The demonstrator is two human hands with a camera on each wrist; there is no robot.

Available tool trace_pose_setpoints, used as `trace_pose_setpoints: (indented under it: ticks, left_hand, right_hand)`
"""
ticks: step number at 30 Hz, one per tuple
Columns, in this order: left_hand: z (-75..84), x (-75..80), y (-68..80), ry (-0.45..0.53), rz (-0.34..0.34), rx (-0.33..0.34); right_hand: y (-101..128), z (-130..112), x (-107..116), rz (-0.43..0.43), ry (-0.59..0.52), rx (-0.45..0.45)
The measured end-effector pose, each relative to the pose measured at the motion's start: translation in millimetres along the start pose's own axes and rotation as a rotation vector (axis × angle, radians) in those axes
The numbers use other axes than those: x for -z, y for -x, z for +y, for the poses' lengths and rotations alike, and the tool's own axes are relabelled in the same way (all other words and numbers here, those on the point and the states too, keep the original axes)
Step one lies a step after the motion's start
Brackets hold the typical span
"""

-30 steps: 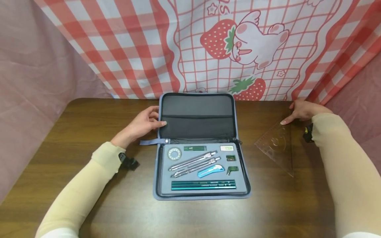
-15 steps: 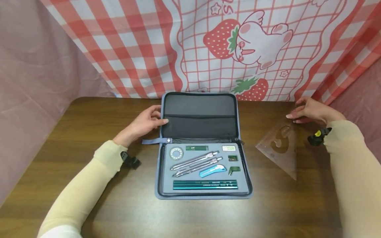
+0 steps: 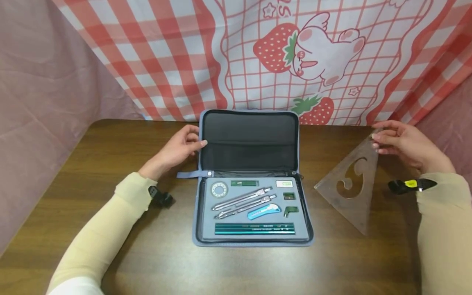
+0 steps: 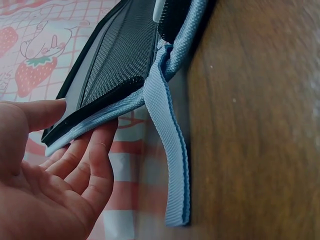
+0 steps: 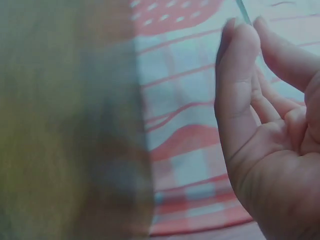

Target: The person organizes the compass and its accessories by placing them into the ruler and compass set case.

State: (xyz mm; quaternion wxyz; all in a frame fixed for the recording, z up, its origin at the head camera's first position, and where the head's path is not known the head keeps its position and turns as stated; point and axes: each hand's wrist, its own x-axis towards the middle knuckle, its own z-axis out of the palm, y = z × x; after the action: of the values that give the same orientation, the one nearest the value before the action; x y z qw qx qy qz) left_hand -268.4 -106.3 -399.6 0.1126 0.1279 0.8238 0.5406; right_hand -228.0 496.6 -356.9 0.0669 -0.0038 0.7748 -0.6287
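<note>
My left hand grips the left edge of the raised lid of a blue zip case. In the left wrist view the thumb lies on the inner side of the lid and the fingers curl behind it, beside a blue strap. At the right, my right hand pinches the top corner of a clear set square, which has a curved cutout. The set square tilts, its lower corners close over the table. Only a thin edge of it shows between thumb and finger in the right wrist view.
The case's grey insert holds green pencils, silver compasses, a blue cutter, a round dial-like ring, an eraser and a sharpener. Behind the wooden table hangs a strawberry-print cloth.
My right hand has picked the set square's corner up from the table and drawn it to the right. The lid has swung a little with my left hand still at its edge.
</note>
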Motion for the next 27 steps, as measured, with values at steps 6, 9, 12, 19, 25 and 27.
trace_pose_setpoints:
  ticks: [6,9,12,19,25,27]
  left_hand:
    - [3.6,0.2,3.0,0.006,0.011,-0.011]
    - [4.8,0.1,3.7,0.007,0.011,-0.022]
    - [5.1,0.6,4.3,0.007,0.011,-0.026]
    - [4.8,1.8,5.5,-0.002,0.023,-0.024]
    - [2.8,0.3,2.6,-0.006,-0.002,-0.070]
    - [2.0,-1.3,1.6,0.000,-0.019,-0.092]
  right_hand:
    - [15.0,-17.5,-19.0,0.016,-0.336,0.213]
    - [18.7,-29.1,-32.8,0.017,-0.376,0.283]
    - [17.0,-48.5,-51.5,-0.008,-0.341,0.297]
    - [1.2,-113.0,-114.7,-0.018,0.384,0.252]
    - [-16.5,-152.6,-164.7,0.021,0.891,0.411]
    - [-19.6,-162.4,-174.9,0.025,0.922,0.497]
